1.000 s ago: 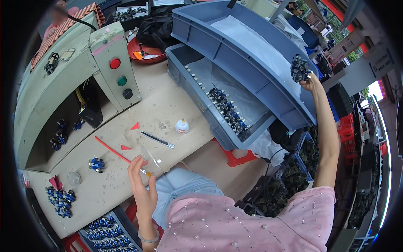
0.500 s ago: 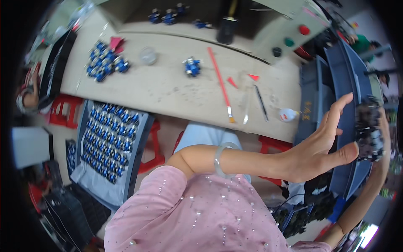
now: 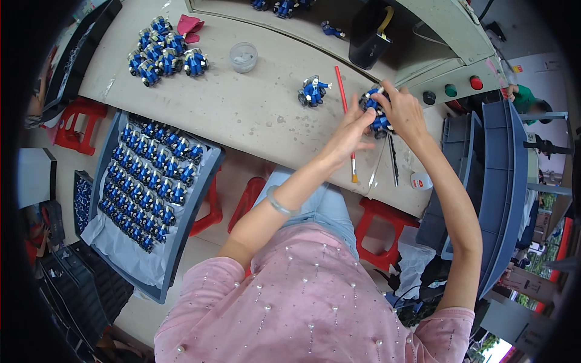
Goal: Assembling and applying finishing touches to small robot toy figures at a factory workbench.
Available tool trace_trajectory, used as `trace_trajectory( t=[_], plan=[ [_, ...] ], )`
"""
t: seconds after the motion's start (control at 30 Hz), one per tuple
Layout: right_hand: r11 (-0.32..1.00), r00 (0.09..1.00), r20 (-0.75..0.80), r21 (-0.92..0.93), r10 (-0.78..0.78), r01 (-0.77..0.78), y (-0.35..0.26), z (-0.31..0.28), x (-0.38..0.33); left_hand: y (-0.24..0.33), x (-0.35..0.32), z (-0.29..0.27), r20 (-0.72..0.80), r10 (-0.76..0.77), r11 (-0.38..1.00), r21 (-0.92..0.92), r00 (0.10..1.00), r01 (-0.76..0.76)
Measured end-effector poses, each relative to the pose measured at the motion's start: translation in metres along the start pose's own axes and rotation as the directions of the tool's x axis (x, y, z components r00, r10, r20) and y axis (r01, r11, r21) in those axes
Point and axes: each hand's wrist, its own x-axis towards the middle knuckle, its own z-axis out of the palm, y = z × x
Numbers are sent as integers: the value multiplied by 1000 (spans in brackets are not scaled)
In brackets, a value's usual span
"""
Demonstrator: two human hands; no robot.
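Over the right part of the worktable, my right hand [image 3: 402, 112] grips a small cluster of blue figurines [image 3: 380, 124] with black wheels. My left hand [image 3: 350, 134] meets it from the left, its upper fingers closed against the same cluster and a lower finger sticking out. The fingers partly hide the cluster, so how many pieces it holds is unclear. A single blue-suited figurine [image 3: 315, 91] with black wheels stands on the table left of my hands. Beneath them lies a red-handled brush [image 3: 342, 88], with a dark slim tool [image 3: 394, 160] beside it.
Several similar figurines [image 3: 167, 60] are grouped at the far left near a pink cloth [image 3: 190, 28] and a clear cup [image 3: 243, 57]. A grey tray [image 3: 192, 233] of figurine rows sits lower left. A small white bottle [image 3: 420, 181] stands near the right edge, beside blue-grey bins [image 3: 505, 181].
Both hands have come from the bins at the right to above the table. The right hand has brought the cluster along, and the left hand has joined it there. The view has shifted too.
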Motion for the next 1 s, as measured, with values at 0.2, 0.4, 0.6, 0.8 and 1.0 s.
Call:
trace_trajectory(
  t=[0.2,0.4,0.6,0.8,1.0],
  plan=[
    [997,998,-10,45,-61,61,3,17,10,19,-32,-37,102,614,462,758,783,-461],
    [992,985,-175,123,11,11,2,2,-15,32,-48,-53,31,867,102,966,497,-239],
    [826,915,51,412,400,-384,-72,-6,-101,29,-51,-41,87,778,222,889,622,-401],
    [748,891,46,523,453,-407,-81,28,-115,16,-4,-8,399,620,-54,881,676,-470],
    [730,866,383,483,321,-484,-50,-64,-189,29,18,7,427,546,-152,897,721,-416]
  ],
)
